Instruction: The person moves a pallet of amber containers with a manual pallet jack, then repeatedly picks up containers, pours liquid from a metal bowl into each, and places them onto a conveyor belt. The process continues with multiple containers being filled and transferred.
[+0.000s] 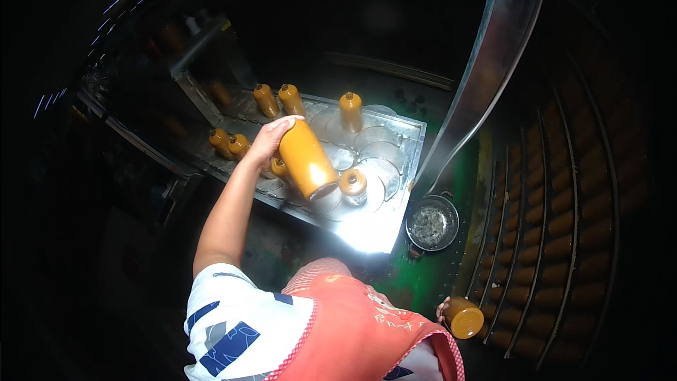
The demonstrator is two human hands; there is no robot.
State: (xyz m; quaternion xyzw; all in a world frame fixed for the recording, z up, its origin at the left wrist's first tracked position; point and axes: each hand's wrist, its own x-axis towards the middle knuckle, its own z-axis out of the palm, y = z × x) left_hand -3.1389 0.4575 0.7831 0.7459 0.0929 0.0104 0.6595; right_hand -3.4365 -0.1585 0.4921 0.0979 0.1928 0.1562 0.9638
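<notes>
My left hand point(270, 140) is closed round the neck end of a large mustard-orange bottle point(307, 159). The bottle tilts above a metal conveyor table, its base pointing down and to the right. Low at the right, my right hand point(442, 312) grips another orange bottle point(465, 318) whose round base faces up; most of that hand is hidden. Nearest the left-hand bottle stands an upright orange bottle point(353, 184), with a second bottle point(350, 110) farther back on the table.
More orange bottles point(266, 100) stand along the table point(415, 142), which has round plates. A metal post point(497, 49) rises at its right end. Below it sits a round pan point(431, 224) with shiny scraps. Racks point(543, 240) of stacked orange bottles fill the right side.
</notes>
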